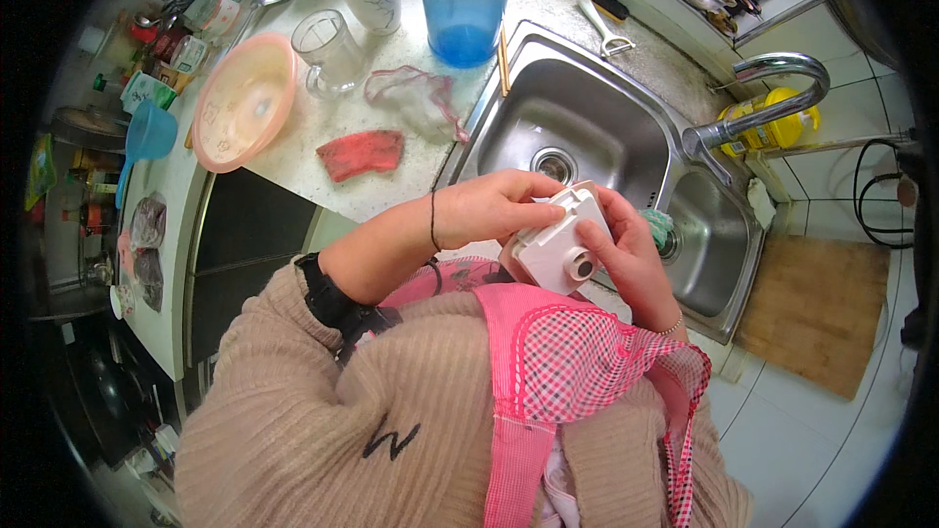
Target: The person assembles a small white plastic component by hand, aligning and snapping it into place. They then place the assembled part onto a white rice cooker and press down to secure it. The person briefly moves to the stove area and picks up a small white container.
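Between both hands, close to the sink's near edge, is a small white plastic housing (546, 253) with a raised rim and a round, dark-centred fitting on its face. My left hand (499, 209) grips its upper left side, thumb on the rim. From the other side, my right hand (627, 246) holds it, with the thumb on the face. A pinkish part shows behind the housing, mostly hidden by it and my fingers. Beyond the hands lies the larger stainless steel sink basin (587, 114), with its drain strainer (554, 165) partly visible.
A red cloth (361, 155), a crumpled plastic bag (411, 104), a glass mug (330, 51) and a pink basin (246, 103) sit left on the counter. A blue plastic jug (469, 0) stands behind. The faucet (777, 103) and a wooden cutting board (814, 312) are right.
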Demonstrator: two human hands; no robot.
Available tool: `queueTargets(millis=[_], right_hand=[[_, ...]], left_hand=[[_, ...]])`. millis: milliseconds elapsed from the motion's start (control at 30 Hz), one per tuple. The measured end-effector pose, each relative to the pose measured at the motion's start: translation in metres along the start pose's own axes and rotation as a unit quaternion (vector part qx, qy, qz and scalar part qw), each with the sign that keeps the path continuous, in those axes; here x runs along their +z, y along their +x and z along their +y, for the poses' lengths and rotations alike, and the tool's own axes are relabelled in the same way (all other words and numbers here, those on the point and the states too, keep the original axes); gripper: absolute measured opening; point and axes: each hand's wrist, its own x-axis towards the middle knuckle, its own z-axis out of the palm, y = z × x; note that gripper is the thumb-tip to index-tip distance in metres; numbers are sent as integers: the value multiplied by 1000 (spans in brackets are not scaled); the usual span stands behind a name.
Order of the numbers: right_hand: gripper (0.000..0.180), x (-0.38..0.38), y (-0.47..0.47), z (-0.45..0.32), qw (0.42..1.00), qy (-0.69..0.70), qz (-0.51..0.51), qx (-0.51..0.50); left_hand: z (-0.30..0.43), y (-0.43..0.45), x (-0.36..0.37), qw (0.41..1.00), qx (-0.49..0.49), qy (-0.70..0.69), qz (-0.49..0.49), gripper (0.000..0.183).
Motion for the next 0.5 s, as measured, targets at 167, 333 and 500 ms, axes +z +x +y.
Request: queueTargets(millis=[167,333,500], right_hand=[[39,-7,-3,13,991,114,68,-14],[39,-8,0,23,973,169,135,-83],[38,-5,1,28,967,178,133,-122]], left_hand=[[-2,6,7,997,-30,-8,75,43],[-5,4,17,993,86,-2,79,49],[-13,4,26,988,106,-36,106,50]])
